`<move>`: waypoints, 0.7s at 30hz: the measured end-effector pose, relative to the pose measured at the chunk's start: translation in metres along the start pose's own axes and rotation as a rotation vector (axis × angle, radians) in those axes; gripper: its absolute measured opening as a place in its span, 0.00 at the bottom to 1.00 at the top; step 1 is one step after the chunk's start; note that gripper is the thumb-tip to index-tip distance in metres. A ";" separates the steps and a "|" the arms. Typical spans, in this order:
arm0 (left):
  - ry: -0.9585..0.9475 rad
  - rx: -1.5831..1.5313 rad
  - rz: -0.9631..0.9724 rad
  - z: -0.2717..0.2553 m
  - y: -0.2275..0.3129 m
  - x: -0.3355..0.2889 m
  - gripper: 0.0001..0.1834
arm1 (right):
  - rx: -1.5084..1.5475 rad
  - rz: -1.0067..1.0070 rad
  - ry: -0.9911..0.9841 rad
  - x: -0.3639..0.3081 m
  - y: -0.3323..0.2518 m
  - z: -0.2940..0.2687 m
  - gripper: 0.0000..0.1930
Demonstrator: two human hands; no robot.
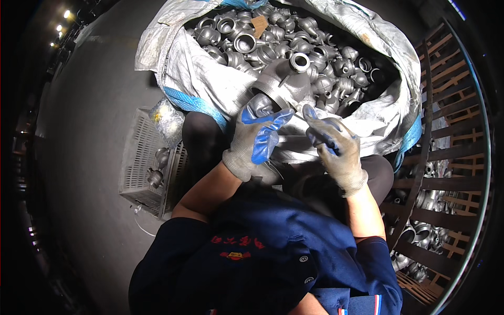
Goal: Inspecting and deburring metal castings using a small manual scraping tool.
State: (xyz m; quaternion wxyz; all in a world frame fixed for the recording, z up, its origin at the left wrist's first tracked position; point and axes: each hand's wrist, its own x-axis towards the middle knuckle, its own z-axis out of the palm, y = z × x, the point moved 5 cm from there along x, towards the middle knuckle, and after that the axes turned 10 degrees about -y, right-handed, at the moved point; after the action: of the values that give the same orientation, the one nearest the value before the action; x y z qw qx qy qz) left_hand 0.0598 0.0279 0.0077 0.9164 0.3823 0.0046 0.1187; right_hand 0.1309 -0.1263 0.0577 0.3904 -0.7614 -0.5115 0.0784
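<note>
jutting over the near rim of the white sack (pixel 210 84), a large grey casting (pixel 287 86) sits in the left hand (pixel 258 131), whose fingers hook its lower mouth while the thumb reaches across beneath the edge. the right hand (pixel 337 147) is just beside it, forefinger extended, the others curled; whether it touches or pinches anything, i cannot tell. a narrow gap parts the hands. behind the casting, smaller castings (pixel 324 84) crowd the sack. leftward, a grey crate (pixel 139 149) stands by the left knee (pixel 199 131), with floor (pixel 89 131) beyond; rightward, a slatted rack (pixel 441 184) stands close to the sack.
</note>
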 end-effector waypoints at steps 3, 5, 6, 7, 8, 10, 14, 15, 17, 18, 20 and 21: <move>0.033 0.025 0.017 -0.004 -0.001 -0.001 0.22 | 0.146 -0.021 0.030 0.003 0.000 -0.003 0.14; 0.016 0.051 0.037 -0.003 -0.001 -0.001 0.22 | 0.163 -0.033 0.063 0.004 -0.001 -0.005 0.13; -0.007 0.070 0.040 -0.002 -0.001 -0.001 0.23 | 0.154 -0.030 0.057 0.005 0.000 -0.005 0.13; -0.008 0.069 0.038 -0.001 -0.002 -0.001 0.23 | 0.145 -0.027 0.050 0.005 0.000 -0.004 0.13; 0.027 0.111 0.033 -0.002 -0.002 -0.001 0.22 | 0.145 -0.025 0.050 0.004 0.000 -0.003 0.13; 0.063 0.153 0.028 -0.003 -0.003 -0.002 0.22 | 0.109 -0.022 0.066 0.004 0.000 -0.003 0.13; 0.035 0.049 0.065 -0.002 -0.003 -0.001 0.22 | 0.227 0.026 0.009 0.004 0.005 0.001 0.14; 0.057 0.051 0.052 -0.004 -0.003 -0.001 0.23 | 0.215 0.035 0.008 0.004 0.006 0.001 0.14; 0.054 0.061 0.029 -0.003 -0.004 -0.001 0.23 | 0.203 0.047 0.008 0.004 0.007 0.002 0.14; 0.045 0.049 0.005 -0.003 -0.004 0.000 0.23 | 0.174 0.024 0.029 0.003 0.005 0.001 0.14; 0.062 0.095 0.001 -0.003 -0.002 -0.001 0.23 | 0.145 0.000 0.049 0.002 0.005 0.000 0.14; 0.029 0.087 0.024 -0.001 -0.001 -0.001 0.23 | 0.190 0.030 0.009 0.001 0.007 0.001 0.14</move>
State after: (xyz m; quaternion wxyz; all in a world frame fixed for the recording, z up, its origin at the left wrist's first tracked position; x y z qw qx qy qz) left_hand 0.0588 0.0278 0.0063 0.8973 0.4199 0.0183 0.1351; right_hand 0.1360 -0.1257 0.0522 0.4617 -0.7289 -0.4889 0.1290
